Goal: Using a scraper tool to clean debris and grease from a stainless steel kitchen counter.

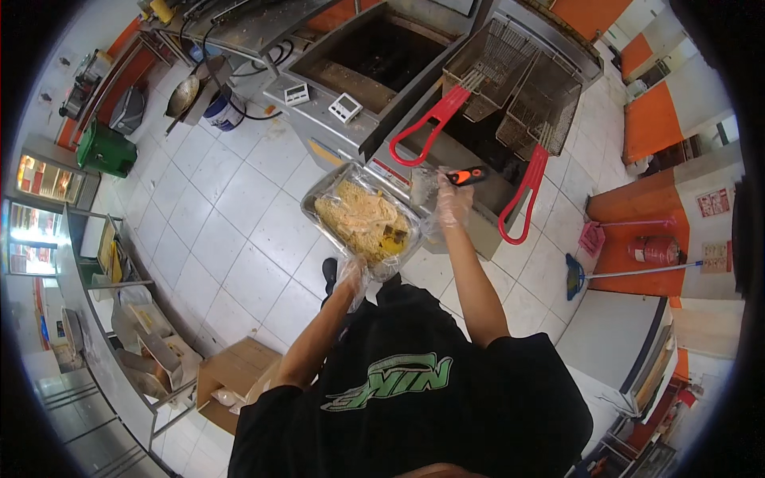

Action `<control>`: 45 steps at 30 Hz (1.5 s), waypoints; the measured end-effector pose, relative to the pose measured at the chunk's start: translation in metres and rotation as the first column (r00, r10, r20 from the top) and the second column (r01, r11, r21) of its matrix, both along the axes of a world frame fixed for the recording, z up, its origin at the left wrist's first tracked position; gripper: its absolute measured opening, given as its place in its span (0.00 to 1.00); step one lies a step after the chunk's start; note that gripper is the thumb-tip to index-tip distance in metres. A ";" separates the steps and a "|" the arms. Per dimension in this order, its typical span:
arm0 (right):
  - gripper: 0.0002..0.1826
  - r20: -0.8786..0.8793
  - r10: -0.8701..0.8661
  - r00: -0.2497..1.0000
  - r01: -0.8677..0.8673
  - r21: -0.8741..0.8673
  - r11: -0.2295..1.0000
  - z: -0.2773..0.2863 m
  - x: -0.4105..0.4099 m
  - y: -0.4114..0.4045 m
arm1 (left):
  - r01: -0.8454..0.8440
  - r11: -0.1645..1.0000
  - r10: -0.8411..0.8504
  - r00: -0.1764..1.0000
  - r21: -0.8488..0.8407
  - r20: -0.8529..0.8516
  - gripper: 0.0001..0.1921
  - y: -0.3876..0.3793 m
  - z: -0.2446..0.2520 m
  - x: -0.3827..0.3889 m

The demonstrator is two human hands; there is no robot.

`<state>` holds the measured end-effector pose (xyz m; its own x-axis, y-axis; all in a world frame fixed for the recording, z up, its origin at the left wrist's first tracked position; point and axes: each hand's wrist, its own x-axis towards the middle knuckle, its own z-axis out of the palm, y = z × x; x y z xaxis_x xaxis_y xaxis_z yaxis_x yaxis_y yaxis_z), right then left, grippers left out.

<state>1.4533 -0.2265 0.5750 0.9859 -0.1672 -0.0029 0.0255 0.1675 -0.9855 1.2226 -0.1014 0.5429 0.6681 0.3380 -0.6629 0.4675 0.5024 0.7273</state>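
My left hand (pixel 354 278), in a clear plastic glove, grips the near edge of a metal tray (pixel 311 209) lined with clear film. Yellowish breaded food (pixel 358 209) lies in the tray under the film, with a darker yellow patch at its right end. My right hand (pixel 454 200), gloved too, is closed around a tool with a black and orange handle (pixel 466 176); the tool's other end cannot be made out. Just beyond that hand are two wire fryer baskets (pixel 499 60) with red handles (pixel 430 131), set over a deep fryer (pixel 442 209).
Two white digital timers (pixel 345 107) sit on the ledge of a second fryer vat (pixel 376 54). A blue bucket (pixel 226 110) and a green bin (pixel 106 149) stand on the tiled floor. A cardboard box (pixel 239 376) is at lower left; a broom (pixel 575 278) is at right.
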 end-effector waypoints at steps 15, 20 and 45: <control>0.15 -0.013 0.143 0.990 -0.142 0.033 0.989 -0.005 -0.003 -0.059 | -0.029 0.996 0.032 0.999 -0.089 0.036 0.18 0.006 -0.034 -0.016; 0.13 -0.083 0.145 0.986 -0.161 -0.234 0.959 0.023 0.003 -0.075 | 0.048 0.997 -0.046 0.999 -0.054 0.026 0.18 0.012 -0.008 -0.017; 0.12 -0.068 -0.343 0.937 0.338 0.422 0.841 0.021 0.002 0.009 | -0.002 0.993 -0.006 0.997 -0.117 -0.071 0.15 0.021 -0.084 -0.021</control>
<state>1.4550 -0.2174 0.5965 0.8675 -0.4772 -0.1407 0.1665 0.5451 -0.8217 1.2013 -0.0801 0.4585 0.6183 0.2542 -0.7437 0.5169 0.5812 0.6284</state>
